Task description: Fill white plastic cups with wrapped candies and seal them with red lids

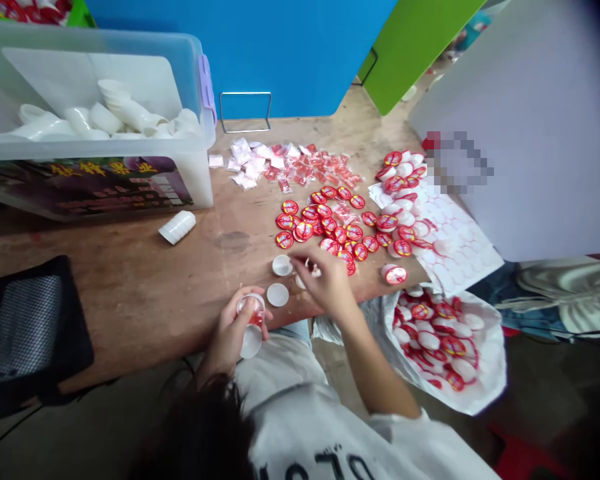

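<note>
Cups (278,295), small and white, stand on the wooden table (130,293) on the near side of the heap of red lids (325,223), and two more are in the person's left hand (233,325). That hand, nearer to me than the heap and left of it, is curled around its cups, the thumb pressed over a red packet (257,319) at the upper one. The right hand (325,275) hovers just on the near side of the heap, fingers bent and tips close to a cup's rim; I can't tell whether it pinches anything.

Beyond the heap I see a scatter of pale and red packets (300,163). Left of the heap lies a short stack of cups (177,227), and farther left stands a clear tub (203,183) holding many others. Right of the heap, lidded cups (393,180) crowd by a printed sheet (473,240); lower right of it, a white bag (495,373) is filled with similar ones.
</note>
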### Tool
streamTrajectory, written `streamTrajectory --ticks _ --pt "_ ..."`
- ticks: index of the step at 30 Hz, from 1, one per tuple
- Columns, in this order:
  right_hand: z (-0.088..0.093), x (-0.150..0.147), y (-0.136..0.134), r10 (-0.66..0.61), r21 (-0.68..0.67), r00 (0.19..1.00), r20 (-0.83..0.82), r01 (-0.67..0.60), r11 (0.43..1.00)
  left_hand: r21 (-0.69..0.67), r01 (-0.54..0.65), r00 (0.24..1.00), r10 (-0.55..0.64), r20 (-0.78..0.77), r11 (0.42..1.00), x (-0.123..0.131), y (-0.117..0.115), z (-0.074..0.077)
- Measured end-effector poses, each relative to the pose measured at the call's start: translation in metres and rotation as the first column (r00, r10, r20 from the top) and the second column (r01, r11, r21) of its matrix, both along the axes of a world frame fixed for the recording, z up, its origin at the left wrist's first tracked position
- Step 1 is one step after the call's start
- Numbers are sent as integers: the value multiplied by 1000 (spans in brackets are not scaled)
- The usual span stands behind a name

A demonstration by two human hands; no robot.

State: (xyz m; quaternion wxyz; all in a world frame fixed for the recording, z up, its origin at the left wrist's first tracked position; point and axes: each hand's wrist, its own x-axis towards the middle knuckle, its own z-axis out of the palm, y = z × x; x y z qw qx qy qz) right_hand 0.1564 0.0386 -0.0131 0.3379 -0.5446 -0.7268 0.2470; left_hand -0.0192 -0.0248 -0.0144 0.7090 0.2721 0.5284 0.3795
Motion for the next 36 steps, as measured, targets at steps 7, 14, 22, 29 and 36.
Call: streamTrajectory --ticks 7,14,22,29,36 --pt "-5 11 93 284 -190 660 696 -212 958 -34 -58 998 57 -34 998 0 -5 1" --pt "-13 4 100 279 -251 587 760 -130 959 -60 -50 998 48 -43 997 2 -10 5" --pt "-15 14 99 247 -255 704 666 -96 962 -102 19 999 -24 -46 995 0 -8 -3" --pt "-16 15 99 335 -250 716 613 -227 941 -173 -21 996 6 -86 985 -1 -9 -3" --pt "-21 14 99 379 -246 725 576 -289 925 -172 -46 994 28 -106 984 -1 -6 -2"
